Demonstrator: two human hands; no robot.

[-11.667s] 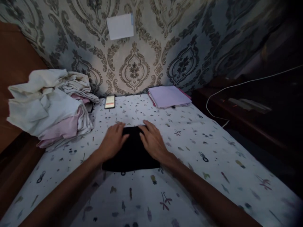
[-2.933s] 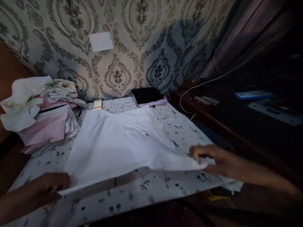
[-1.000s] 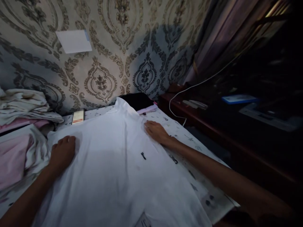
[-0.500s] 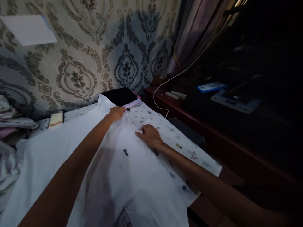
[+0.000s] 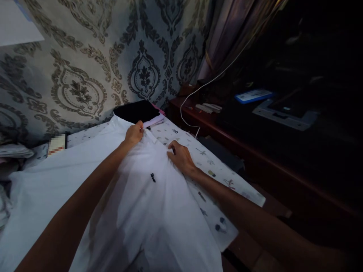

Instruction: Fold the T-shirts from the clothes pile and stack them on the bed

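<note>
A white shirt [image 5: 164,211] with a small dark print on it lies spread over a pale patterned sheet [image 5: 221,172]. My left hand [image 5: 134,133] is closed on the shirt's far edge, close to a folded stack topped by a black garment [image 5: 137,111] with a lilac one [image 5: 154,120] under it. Nearer to me and to the right, my right hand [image 5: 180,155] pinches the shirt's right edge between thumb and fingers. Creases run through the cloth between both hands. The lower end of the shirt passes out of view towards me.
A dark red desk [image 5: 269,172] stands along the right, with a blue-edged item [image 5: 253,95] and a notebook [image 5: 209,108] on it. A white cable [image 5: 198,90] hangs over its edge. Crumpled cloth [image 5: 15,150] lies at the left, and a patterned wall [image 5: 85,75] rises behind.
Both hands keep their hold on the shirt. The edge between them is pulled straighter and the cloth shows more creases. The camera view has shifted slightly.
</note>
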